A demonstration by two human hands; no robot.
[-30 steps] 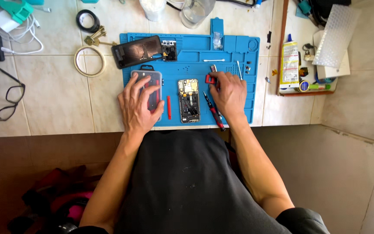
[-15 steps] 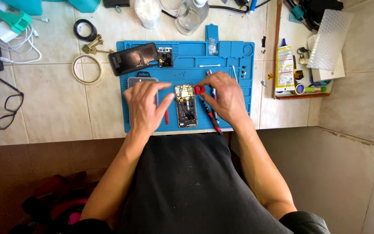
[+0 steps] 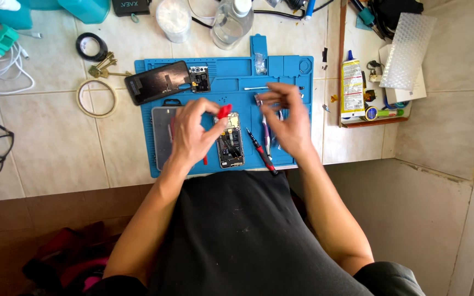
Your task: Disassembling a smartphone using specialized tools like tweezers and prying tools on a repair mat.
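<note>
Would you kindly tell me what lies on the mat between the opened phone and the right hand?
In the head view, a red-and-black screwdriver lies slantwise on the blue mat between the opened phone and the right hand.

Left hand pinches a small bright red piece. Directly under that grip: opened phone, black and grey inside with gold-yellow patches. Just right of the grip: screwdriver, red and black. Beneath both hands: work mat, solid mid-blue. Up-left of the grip: phone back cover, glossy black. Right hand grip: contents too small to tell colour. Far right of it: glue bottle, yellow and white, blue cap.
</note>
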